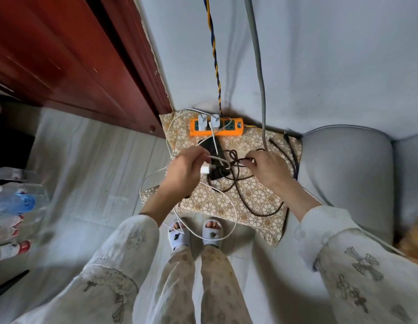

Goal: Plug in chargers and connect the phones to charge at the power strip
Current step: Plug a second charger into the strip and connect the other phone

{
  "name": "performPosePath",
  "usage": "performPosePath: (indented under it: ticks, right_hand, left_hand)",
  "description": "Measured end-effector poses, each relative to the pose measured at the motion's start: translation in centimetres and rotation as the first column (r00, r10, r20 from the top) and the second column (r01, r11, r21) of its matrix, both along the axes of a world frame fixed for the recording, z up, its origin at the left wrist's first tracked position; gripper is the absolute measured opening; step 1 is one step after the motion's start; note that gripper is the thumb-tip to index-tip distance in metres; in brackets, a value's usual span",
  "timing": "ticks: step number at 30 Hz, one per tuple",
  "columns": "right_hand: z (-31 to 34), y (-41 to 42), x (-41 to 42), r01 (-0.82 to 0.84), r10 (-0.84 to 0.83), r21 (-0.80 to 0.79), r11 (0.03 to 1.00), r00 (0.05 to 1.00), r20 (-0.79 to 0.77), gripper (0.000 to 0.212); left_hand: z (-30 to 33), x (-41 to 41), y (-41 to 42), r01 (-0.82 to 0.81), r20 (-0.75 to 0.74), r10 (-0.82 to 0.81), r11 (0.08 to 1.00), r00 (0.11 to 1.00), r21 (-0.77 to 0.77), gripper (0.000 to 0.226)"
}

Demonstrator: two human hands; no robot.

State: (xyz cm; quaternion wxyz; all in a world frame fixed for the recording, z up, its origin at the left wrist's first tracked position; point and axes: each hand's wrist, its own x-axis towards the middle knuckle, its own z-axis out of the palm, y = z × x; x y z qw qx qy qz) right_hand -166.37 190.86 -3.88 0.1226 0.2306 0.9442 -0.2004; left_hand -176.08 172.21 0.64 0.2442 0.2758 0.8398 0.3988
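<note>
Left hand [184, 170] pinches a small white charger plug [205, 170] with the orange plastic power strip [216, 127] straight ahead, long axis crosswise, while right hand [267, 168] grips tangled black cable [236, 181].

Both arms reach forward and down in loose pale sleeves, wrists bare. The left hand [184, 169] curls its fingers in a pinch, thumb side up. The right hand [267, 168] lies knuckles up, its fingers bent inward toward the left.
</note>
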Motion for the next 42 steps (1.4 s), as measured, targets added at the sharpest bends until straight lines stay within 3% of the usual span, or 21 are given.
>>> performPosePath:
  ticks: [3,5,8,11,16,19,24,28,33,38,42]
  right_hand:
    - [-0.6,-0.4,-0.4,0.043,-0.046,-0.083,0.996,0.998,-0.039,0.031]
    - [-0.7,-1.1,-0.9,0.112,-0.120,-0.184,0.977,0.992,-0.033,0.029]
    - [-0.6,-1.8,-1.4,0.266,-0.253,-0.440,0.857,0.963,0.091,0.024]
    - [-0.3,-1.9,-1.6,0.364,-0.366,-0.536,0.762,0.925,0.107,0.025]
    - [0.6,-1.9,-2.5,0.439,-0.614,-0.782,0.443,0.784,0.092,0.020]
    - [0.9,-1.0,-2.7,0.453,-0.671,-0.850,0.269,0.721,0.173,0.013]
    - [0.7,-0.8,-2.1,0.555,-0.585,-0.777,0.297,0.749,0.312,0.032]
    - [0.6,-1.6,-2.4,0.633,-0.673,-0.742,0.221,0.650,0.354,0.027]
    - [0.4,-2.6,-3.5,0.680,-0.635,-0.647,0.343,0.676,0.374,0.033]
    - [0.3,-2.8,-4.1,0.713,-0.677,-0.673,0.197,0.596,0.433,0.033]
    - [0.4,-2.9,-3.4,0.687,-0.519,-0.716,0.124,0.660,0.543,0.038]
  left_hand:
    - [0.4,-0.3,-0.6,-0.100,0.168,0.094,0.995,0.981,0.027,0.021]
    - [0.2,-0.3,-0.9,-0.092,0.148,0.098,0.994,0.984,-0.051,0.022]
    - [-0.5,-0.1,-1.6,-0.075,0.109,0.097,0.979,0.989,-0.191,0.025]
    - [-1.5,0.3,-2.5,0.000,0.111,0.035,0.954,0.993,-0.300,0.024]
    - [-2.9,0.9,-3.3,0.199,0.232,-0.105,0.879,0.967,-0.434,0.019]
    - [-3.1,1.3,-3.3,0.274,0.271,-0.159,0.842,0.949,-0.465,0.020]
    - [-2.9,0.9,-2.9,0.159,0.258,-0.068,0.924,0.964,-0.349,0.031]
    - [-2.3,1.0,-2.3,0.188,0.296,-0.101,0.940,0.950,-0.283,0.021]
    - [-1.8,1.2,-1.4,0.240,0.368,-0.160,0.953,0.916,-0.183,0.016]
    - [-2.0,1.1,-1.7,0.094,0.342,-0.024,0.977,0.939,-0.191,0.024]
    - [-2.6,0.8,-2.2,0.181,0.355,-0.078,0.946,0.932,-0.268,0.028]
